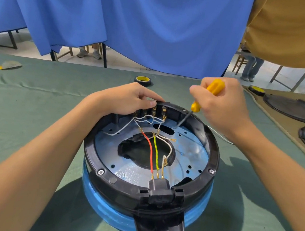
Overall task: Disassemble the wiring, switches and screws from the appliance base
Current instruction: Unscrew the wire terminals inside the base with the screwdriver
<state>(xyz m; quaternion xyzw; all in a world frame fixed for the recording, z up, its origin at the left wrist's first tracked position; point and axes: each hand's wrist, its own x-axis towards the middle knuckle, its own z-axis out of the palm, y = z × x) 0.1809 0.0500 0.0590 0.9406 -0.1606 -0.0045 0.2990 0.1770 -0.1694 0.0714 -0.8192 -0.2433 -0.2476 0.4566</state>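
1. The right hand (222, 108) is clenched around the yellow handle of a screwdriver (196, 106). The handle's top pokes out above the fingers.
2. From that grip the dark shaft slants down and to the left. Its tip is on the metal plate (135, 172) just inside the far right rim; whether it sits in a screw cannot be told.
3. The left hand (128, 99) grips the far rim of the appliance base (120, 187), with the fingers curled over the edge.
4. Right under those fingers a row of switches (154, 111) with brass tabs lines the inside of the rim.
5. The appliance base stands on the green table cloth (35, 102) between the two forearms, open side up, with a blue body below the black ring.
6. White wires (127, 125) run from below the left hand's grip across the plate.
7. A red wire (148, 149) and a green-yellow wire (156, 152) run side by side from the middle, towards the person and away from both hands, over the centre hole to a black connector (159, 186) on the near rim.
8. Two hex bolts sit in the ring on the near side, one on the left (100, 171) and one on the right (211, 171).
9. Beyond the left hand lies a tape roll (142, 80).
10. To the right of the screwdriver grip lie another tape roll (256, 90) and two black lids (289, 108).
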